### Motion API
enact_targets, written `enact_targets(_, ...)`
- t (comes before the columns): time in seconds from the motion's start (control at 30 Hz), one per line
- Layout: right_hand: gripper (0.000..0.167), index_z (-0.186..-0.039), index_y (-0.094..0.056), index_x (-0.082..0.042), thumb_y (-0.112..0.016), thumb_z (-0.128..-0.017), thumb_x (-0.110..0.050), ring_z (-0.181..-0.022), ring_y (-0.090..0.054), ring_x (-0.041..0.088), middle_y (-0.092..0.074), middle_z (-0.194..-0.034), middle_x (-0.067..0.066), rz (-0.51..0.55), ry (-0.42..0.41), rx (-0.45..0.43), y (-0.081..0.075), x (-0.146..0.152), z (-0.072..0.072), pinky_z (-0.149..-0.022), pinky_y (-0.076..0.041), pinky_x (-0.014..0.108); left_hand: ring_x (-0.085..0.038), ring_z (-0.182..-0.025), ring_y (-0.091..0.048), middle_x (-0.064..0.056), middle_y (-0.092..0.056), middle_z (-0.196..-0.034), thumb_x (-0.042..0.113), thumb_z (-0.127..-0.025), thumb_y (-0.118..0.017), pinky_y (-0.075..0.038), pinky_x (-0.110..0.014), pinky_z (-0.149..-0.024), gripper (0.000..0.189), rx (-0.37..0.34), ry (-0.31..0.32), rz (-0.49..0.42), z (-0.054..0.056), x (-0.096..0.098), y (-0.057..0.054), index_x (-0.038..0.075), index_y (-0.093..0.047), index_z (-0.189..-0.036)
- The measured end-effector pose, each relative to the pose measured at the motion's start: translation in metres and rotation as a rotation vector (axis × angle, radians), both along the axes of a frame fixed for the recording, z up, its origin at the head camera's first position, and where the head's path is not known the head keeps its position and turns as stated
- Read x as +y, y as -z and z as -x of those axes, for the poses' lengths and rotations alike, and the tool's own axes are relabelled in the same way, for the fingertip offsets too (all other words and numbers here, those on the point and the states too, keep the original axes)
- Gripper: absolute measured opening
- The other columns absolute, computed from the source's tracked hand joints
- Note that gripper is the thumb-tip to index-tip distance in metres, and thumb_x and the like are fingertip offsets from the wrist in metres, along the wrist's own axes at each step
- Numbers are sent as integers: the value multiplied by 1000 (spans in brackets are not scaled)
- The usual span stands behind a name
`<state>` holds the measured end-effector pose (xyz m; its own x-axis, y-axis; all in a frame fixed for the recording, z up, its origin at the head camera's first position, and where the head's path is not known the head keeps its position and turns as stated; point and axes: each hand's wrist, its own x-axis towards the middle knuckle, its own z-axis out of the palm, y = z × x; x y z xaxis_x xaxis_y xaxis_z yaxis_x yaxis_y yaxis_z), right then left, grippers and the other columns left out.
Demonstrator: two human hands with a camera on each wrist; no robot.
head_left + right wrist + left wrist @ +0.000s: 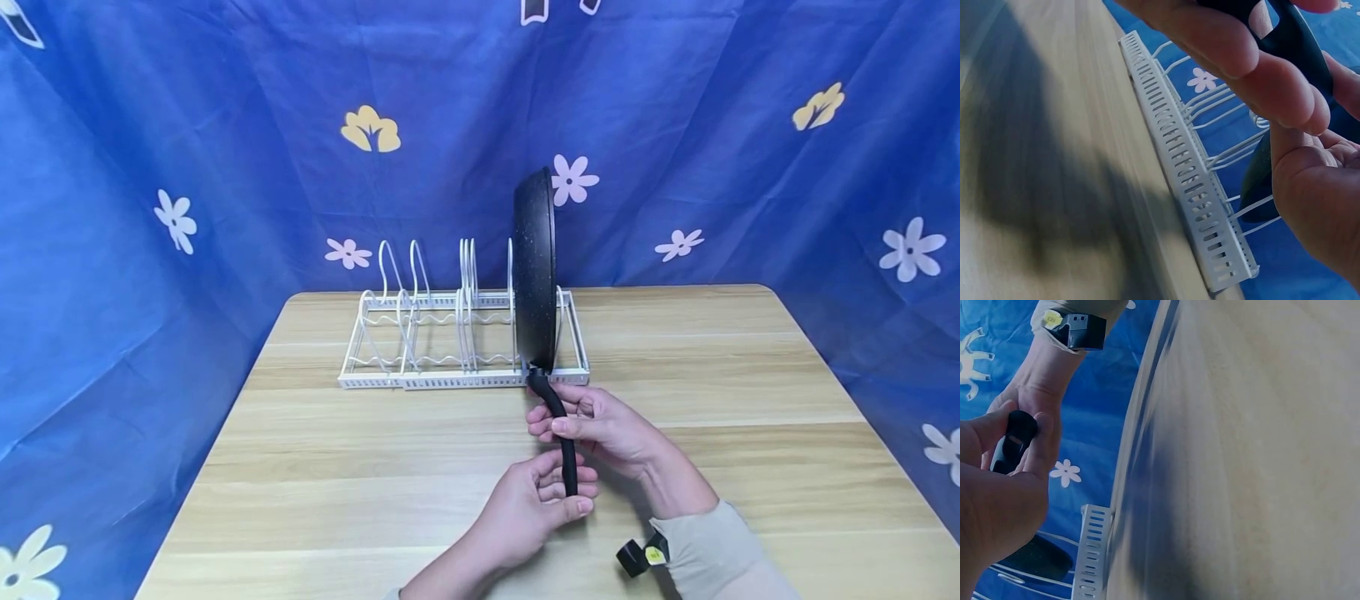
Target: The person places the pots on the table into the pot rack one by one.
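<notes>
A black frying pan (536, 275) stands on edge in the right-hand part of a white wire rack (465, 382), its handle (568, 462) pointing toward me. My right hand (618, 432) holds the handle around its middle, thumb on the near side. Lower down, my left hand (525, 504) grips the handle's end between thumb and fingers. The left wrist view shows the handle's end (1022, 428) between the fingers. Part of the pan (1259, 184) is visible among the rack wires in the right wrist view, its rest hidden by the hands.
Several white wire dividers (467, 275) rise from the rack left of the pan. The rack sits at the back of a wooden table (337, 492), before a blue flowered cloth (465, 100). A black wrist device (633, 558) hangs by the right sleeve (705, 546).
</notes>
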<state>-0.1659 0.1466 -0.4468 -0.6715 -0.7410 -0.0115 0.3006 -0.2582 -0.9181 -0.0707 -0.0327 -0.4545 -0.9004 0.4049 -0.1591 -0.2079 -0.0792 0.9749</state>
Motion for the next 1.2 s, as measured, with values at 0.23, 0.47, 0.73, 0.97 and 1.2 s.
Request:
enact_targets(0.23, 42, -146, -52, -6, -65, -106, -5, -111, -77, 8, -76, -123, 0, -8, 0, -20, 8, -1, 4, -104, -62, 25, -36, -120, -77, -30, -73, -132, -1, -97, -77, -63, -19, -95, 49, -9, -11, -15, 0, 1, 5, -10, -59, -142)
enact_targets(0.47, 45, -149, -50, -2, -65, -106, -4, -111, -77, 8, -77, -122, 0, -31, -5, -32, 14, 1, 8, -103, -62, 26, -35, -119, -78, -29, -73, -132, -3, -96, -77, -64, -20, -94, 53, -36, -30, -27, 2, 4, 12, -11, -57, -145)
enact_targets(0.73, 38, -143, -53, -5, -62, -107, -1, -113, -77, 10, -77, -124, 1, 9, -18, -68, 19, 5, 10, -104, -62, 26, -31, -114, -80, -27, -75, -128, -3, -94, -78, -64, -18, -90, 52, -39, -47, 6, 4, 9, 13, -10, -59, -142)
enact_targets(0.97, 41, -148, -49, -5, -57, -109, 0, -116, -77, 10, -75, -127, 2, 80, -57, -102, 27, 9, 15, -109, -60, 27, -18, -101, -80, -21, -80, -119, 4, -95, -81, -60, -13, -79, 34, 13, -26, 143, 12, 10, 14, -3, -70, -127)
enact_targets(1.2, 37, -146, -53, -9, -54, -110, 0, -120, -75, 10, -75, -131, 1, 96, -91, -131, 38, 14, 19, -113, -58, 28, -3, -87, -74, -7, -83, -94, 25, -103, -74, -52, -19, -81, 17, 86, -49, 297, 20, 13, 17, 9, -74, -108)
